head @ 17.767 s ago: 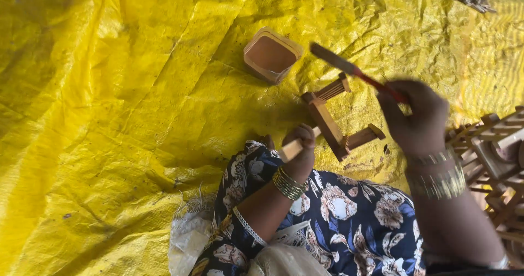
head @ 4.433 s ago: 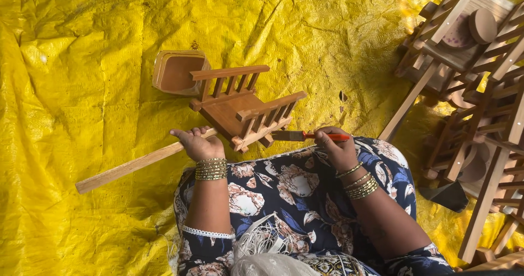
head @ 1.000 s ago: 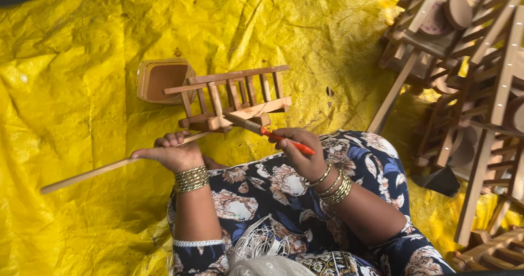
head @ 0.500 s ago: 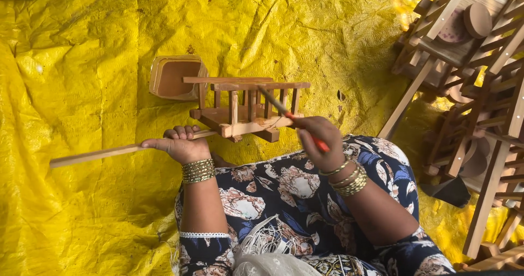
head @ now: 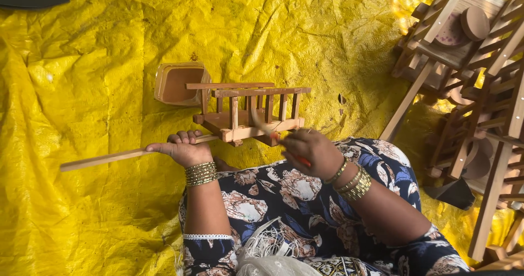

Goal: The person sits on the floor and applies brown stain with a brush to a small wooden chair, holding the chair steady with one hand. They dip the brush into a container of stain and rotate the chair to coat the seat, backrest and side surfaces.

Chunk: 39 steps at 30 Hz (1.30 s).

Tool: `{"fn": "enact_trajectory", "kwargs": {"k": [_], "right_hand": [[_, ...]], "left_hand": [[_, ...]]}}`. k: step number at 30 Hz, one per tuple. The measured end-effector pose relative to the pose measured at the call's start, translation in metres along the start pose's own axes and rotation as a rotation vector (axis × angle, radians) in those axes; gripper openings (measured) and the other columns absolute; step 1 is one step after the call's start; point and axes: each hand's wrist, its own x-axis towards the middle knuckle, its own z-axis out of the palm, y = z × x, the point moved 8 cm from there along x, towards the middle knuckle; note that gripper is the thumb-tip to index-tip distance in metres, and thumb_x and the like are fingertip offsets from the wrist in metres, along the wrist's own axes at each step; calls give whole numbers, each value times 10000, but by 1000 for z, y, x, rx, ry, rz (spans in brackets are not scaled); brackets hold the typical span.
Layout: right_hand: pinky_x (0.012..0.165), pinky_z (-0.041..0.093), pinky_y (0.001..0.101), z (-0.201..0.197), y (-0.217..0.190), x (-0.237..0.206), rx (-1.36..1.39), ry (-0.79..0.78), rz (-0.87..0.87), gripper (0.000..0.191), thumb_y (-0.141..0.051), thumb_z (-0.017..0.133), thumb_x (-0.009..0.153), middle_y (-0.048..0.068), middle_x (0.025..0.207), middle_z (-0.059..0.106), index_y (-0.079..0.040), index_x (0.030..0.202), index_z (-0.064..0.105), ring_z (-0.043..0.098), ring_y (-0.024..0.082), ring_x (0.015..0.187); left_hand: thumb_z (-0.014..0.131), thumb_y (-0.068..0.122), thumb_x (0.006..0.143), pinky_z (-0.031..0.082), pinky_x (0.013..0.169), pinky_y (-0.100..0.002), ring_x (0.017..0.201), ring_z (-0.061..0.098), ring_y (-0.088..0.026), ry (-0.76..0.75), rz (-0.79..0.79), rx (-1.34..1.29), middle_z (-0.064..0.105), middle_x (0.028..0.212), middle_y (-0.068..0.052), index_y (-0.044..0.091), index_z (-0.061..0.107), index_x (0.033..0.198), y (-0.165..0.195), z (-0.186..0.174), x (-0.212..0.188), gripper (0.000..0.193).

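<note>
Left hand [head: 183, 149]: gripping long handle stick [head: 103, 159] | Right hand [head: 308, 151]: gripping red-handled brush [head: 273, 137] | Wooden toy cart [head: 245, 112]: since rotated, railing now upright; brush at side rail | Paint tub [head: 177, 83]: behind cart

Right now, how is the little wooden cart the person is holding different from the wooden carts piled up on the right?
The held cart is lifted up by its long handle in the left hand; the piled carts lie on the yellow sheet.
The held cart sits level, while the piled carts are tipped and tangled together.
The right hand puts a red-handled brush to the held cart; nothing touches the piled carts.
Both are slatted wood.
</note>
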Motion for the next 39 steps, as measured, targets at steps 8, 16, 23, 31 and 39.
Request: {"fn": "enact_trajectory", "kwargs": {"k": [8, 16, 23, 31, 39], "right_hand": [[769, 609, 375, -29, -12, 6, 115, 99, -56, 246, -146, 707, 901, 141, 975, 751, -19, 1110, 737, 739, 258, 860], [747, 630, 340, -17, -29, 7, 383, -38, -133, 228, -156, 682, 937, 125, 921, 752, -21, 1111, 740, 745, 217, 786], [692, 603, 357, -17, -20, 11, 124, 107, -136, 245, -147, 678, 911, 139, 878, 748, 0, 1095, 745, 722, 223, 754], [747, 646, 333, 6, 12, -27, 713, 197, 11, 134, -161, 623, 1035, 67, 836, 743, -103, 922, 667, 754, 173, 785], [791, 643, 319, 41, 136, -87, 720, 186, 714, 221, -181, 596, 979, 101, 972, 783, -32, 1052, 742, 759, 157, 868]], "left_hand": [[343, 942, 741, 431, 557, -330, 440, 343, -138, -54, -27, -11, 349, 477, 23, 192, 353, 564, -5, 4, 0, 771], [354, 944, 732, 420, 543, -324, 427, 342, -141, -40, -50, -44, 347, 466, 22, 197, 348, 555, -3, 2, -2, 768], [376, 942, 747, 401, 544, -316, 444, 346, -134, -46, -23, -3, 340, 476, 25, 199, 344, 565, -2, 6, -3, 765], [347, 943, 729, 428, 554, -325, 437, 335, -141, -42, -48, -16, 353, 483, 14, 191, 358, 571, -2, 5, -3, 769], [362, 953, 723, 413, 549, -333, 446, 322, -146, 11, -30, -14, 336, 480, 18, 189, 328, 572, 5, -2, 0, 779]]}}
